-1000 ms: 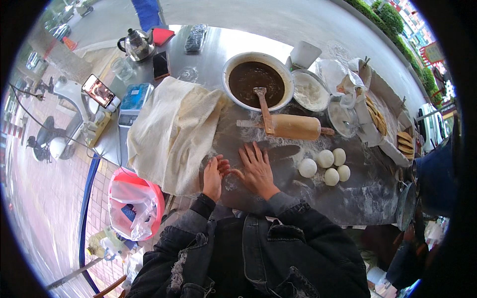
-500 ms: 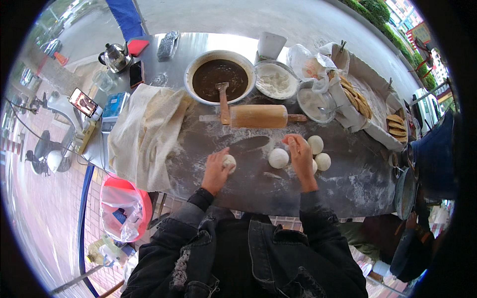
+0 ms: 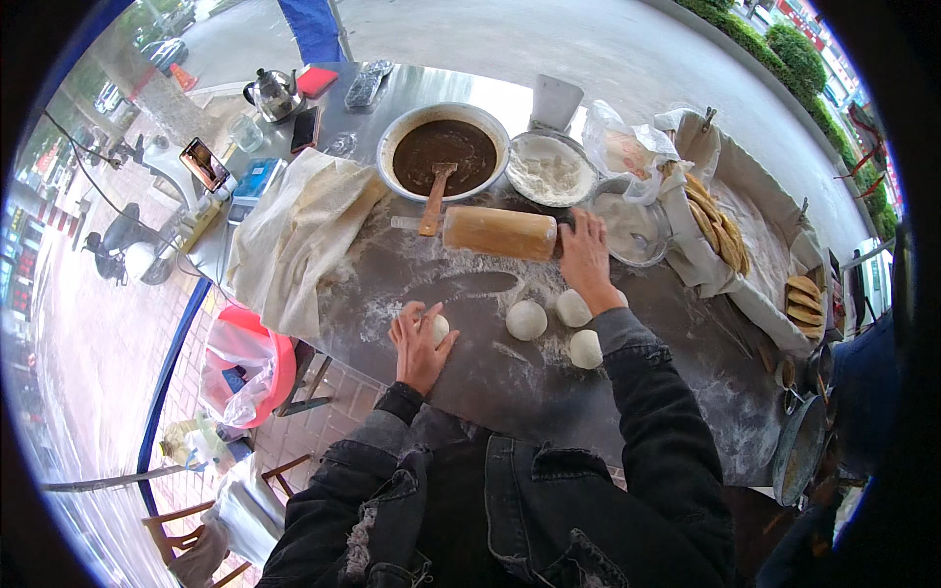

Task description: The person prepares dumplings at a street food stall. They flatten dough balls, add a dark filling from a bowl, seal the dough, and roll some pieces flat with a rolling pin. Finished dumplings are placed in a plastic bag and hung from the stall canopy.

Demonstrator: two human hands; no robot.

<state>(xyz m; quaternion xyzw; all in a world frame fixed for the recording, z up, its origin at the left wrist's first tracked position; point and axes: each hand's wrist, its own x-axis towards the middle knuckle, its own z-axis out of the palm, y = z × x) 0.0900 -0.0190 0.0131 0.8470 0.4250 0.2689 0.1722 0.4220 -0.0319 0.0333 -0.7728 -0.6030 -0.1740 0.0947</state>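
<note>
My left hand (image 3: pixel 420 351) is cupped around a white dough ball (image 3: pixel 441 329) on the floured dark worktop, its fingers curved over the far left side and the thumb on the right. My right hand (image 3: pixel 586 257) is closed around the right handle of a wooden rolling pin (image 3: pixel 500 232), which lies crosswise beyond the dough. Between my hands sits another dough ball (image 3: pixel 526 319). Several more, including a near one (image 3: pixel 585 349), lie beside and partly behind my right forearm.
Beyond the rolling pin stand a bowl of brown paste (image 3: pixel 474 120) with a wooden-handled brush or spatula (image 3: pixel 437 201), a bowl of flour (image 3: pixel 551 169) and a bowl of white powder (image 3: pixel 627 227). A cloth (image 3: pixel 304 235) covers the left; a cloth-lined tray (image 3: pixel 774 245) holds flatbreads at right.
My right hand has left the dough balls and moved away from me onto the rolling pin's right handle. The left hand stays at its dough ball. The whole view has shifted slightly.
</note>
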